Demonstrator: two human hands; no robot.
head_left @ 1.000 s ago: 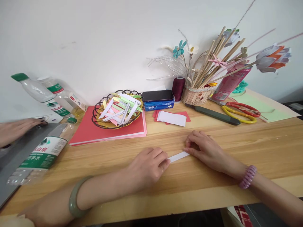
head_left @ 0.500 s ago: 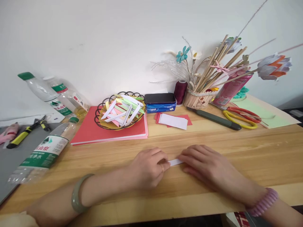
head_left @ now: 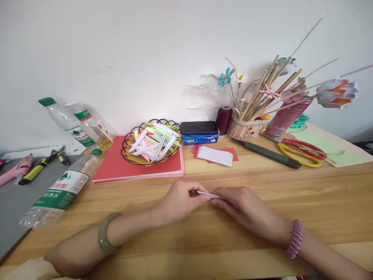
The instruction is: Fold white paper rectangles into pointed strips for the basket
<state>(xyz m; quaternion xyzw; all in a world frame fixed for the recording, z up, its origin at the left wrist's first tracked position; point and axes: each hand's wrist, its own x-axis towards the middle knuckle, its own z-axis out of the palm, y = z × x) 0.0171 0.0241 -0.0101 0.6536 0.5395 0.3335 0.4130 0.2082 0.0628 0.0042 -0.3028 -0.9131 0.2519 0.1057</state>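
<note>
A narrow folded strip of white paper (head_left: 210, 195) spans the gap between my two hands, just above the wooden table (head_left: 175, 249). My left hand (head_left: 186, 197) pinches its left end between thumb and fingers. At the other end, the fingers of my right hand (head_left: 243, 208) are closed on the strip and hide part of it. Beyond my hands lie white paper slips (head_left: 217, 155) on top of red ones (head_left: 235, 154). A woven basket (head_left: 126, 152) of folded coloured strips rests on a stack of red paper (head_left: 109, 165).
Plastic bottles (head_left: 62, 188) lie and lean at the left, beside a yellow cutter (head_left: 35, 171) on a grey mat (head_left: 11, 210). Toward the back stand a blue box (head_left: 201, 138), a thread spool (head_left: 224, 120) and a flower pot (head_left: 244, 130). Scissors (head_left: 303, 153) and a dark-handled tool (head_left: 268, 153) lie at right.
The strip has come up off the table and now tilts between my fingers. My hands have drawn closer together, the right one shifting left. The view has shifted slightly.
</note>
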